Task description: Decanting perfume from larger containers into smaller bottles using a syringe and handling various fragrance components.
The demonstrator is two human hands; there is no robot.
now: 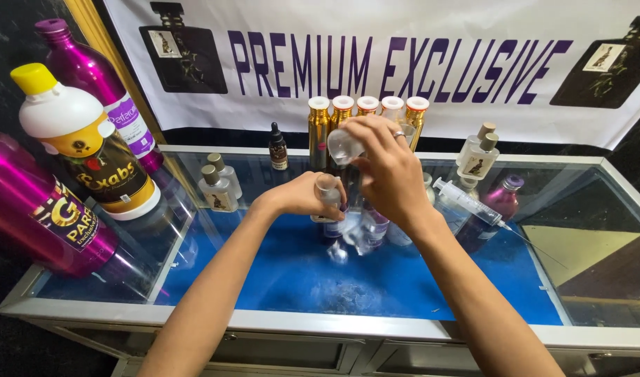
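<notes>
Syringe [466,200] on glass counter [599,230], gold bottles [320,126] at back, magenta bottle [27,209] left.

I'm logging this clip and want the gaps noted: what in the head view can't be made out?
- Small clear glass bottle: its body is mostly wrapped by the left hand.
- Clear rounded cap: partly covered by the right hand, so the grip is unclear.
- Row of gold metal bottles: lower parts hidden behind both hands.
- Plastic syringe: its needle tip is too thin to trace.
</notes>
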